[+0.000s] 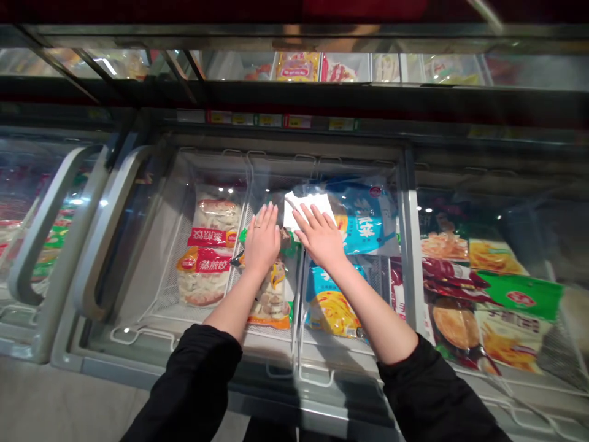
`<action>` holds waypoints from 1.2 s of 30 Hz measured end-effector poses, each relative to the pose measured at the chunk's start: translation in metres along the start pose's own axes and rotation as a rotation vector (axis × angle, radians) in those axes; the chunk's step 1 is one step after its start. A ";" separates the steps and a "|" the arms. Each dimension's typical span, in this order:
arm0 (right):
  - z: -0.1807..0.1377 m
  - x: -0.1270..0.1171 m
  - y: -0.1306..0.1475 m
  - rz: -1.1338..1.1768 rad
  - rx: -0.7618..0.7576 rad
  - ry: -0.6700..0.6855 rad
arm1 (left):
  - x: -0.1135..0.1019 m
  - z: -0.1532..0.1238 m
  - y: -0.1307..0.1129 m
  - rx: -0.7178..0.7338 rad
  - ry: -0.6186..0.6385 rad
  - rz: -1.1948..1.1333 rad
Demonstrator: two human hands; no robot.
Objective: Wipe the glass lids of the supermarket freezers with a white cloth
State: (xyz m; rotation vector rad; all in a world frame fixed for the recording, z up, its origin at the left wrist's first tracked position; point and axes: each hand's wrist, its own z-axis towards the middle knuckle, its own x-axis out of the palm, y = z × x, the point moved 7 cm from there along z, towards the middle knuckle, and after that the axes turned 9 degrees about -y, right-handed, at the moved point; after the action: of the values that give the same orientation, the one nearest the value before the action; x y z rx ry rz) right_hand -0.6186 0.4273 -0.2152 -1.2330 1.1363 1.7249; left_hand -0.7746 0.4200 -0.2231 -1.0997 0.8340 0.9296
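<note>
Both my arms reach into an open chest freezer [405, 258]. My left hand [262, 240] lies flat, fingers stretched out, on frozen food bags in the middle wire basket. My right hand [319, 236] is also flat with fingers spread, its fingertips on a white paper or cloth [307, 205] lying over a clear bag. A ring shows on my left hand. Under my left forearm lies an orange-edged dumpling bag [271, 301]. Blue and yellow bags [329, 304] sit below my right wrist.
Red-labelled dumpling packs [209, 252] fill the left basket. A slid-open glass lid with a grey handle [99, 245] stands at the left. A closed glass lid [497, 258] covers more bags on the right. A shelf of goods [299, 66] runs above.
</note>
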 end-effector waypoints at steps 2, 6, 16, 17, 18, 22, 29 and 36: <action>0.015 -0.003 -0.020 -0.007 0.050 -0.013 | 0.000 0.000 0.001 -0.004 0.006 0.007; -0.002 -0.012 -0.043 -0.030 0.191 -0.075 | -0.001 0.000 0.001 -0.008 0.014 0.021; 0.014 0.001 -0.004 0.024 -0.014 0.032 | 0.002 -0.003 0.007 -0.025 -0.001 -0.009; 0.025 0.001 -0.012 0.019 -0.005 0.042 | 0.003 -0.003 0.007 -0.028 -0.003 -0.013; 0.033 -0.001 -0.021 0.011 0.021 0.047 | 0.003 -0.003 0.008 -0.031 -0.008 -0.018; 0.022 -0.009 -0.042 -0.030 0.177 0.019 | 0.003 -0.004 0.009 -0.040 -0.039 -0.077; -0.027 0.005 0.036 0.007 0.072 0.038 | -0.004 -0.009 0.025 -0.126 -0.218 -0.341; 0.034 0.007 -0.003 -0.044 0.172 0.016 | -0.006 -0.010 0.041 -0.189 -0.272 -0.520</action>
State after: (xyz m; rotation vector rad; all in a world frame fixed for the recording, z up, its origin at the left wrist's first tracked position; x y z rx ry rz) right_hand -0.6287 0.4602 -0.2176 -1.1590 1.2306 1.5527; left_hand -0.8156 0.4162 -0.2345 -1.2400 0.2172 0.7017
